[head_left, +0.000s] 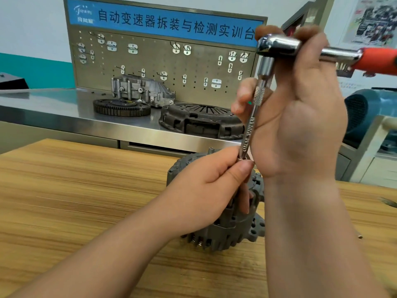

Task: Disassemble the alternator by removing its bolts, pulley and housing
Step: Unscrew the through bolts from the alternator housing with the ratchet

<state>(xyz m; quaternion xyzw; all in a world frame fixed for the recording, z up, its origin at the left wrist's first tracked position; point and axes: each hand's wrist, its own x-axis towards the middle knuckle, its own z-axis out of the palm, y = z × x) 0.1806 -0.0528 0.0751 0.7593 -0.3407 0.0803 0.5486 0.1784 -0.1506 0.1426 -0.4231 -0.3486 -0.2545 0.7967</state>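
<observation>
Behind the work stands a brushed steel bench point(53, 108) with a perforated metal pegboard point(154, 61) under a blue banner. On the bench lie a dark, round clutch cover point(199, 120), a flat toothed ring point(121, 107) and a pale cast housing point(141, 90).

In front is a wooden table point(86, 201) with a striped, light-brown grain. The alternator point(232, 231) stands on it close to the far edge, a little right of the middle. It is a grey, rough cast body, round, with ribbed slots around its lower rim and a lug on its right side. Its axis seems to be upright, though my left hand point(206, 190) covers much of it.

My left hand lies over the top of the alternator, and its thumb and curled fingers pinch the lower end of the extension bar point(249, 130). This bar is thin polished steel with a knurled band, and its long axis is nearly upright, leaning right toward the top.

My right hand point(300, 117), palm toward me, holds the chrome head of the ratchet point(279, 47) with its fingers curled round it from behind. The thumb rests on the knurled band. The ratchet's orange handle point(376, 59) points right, almost level.
</observation>
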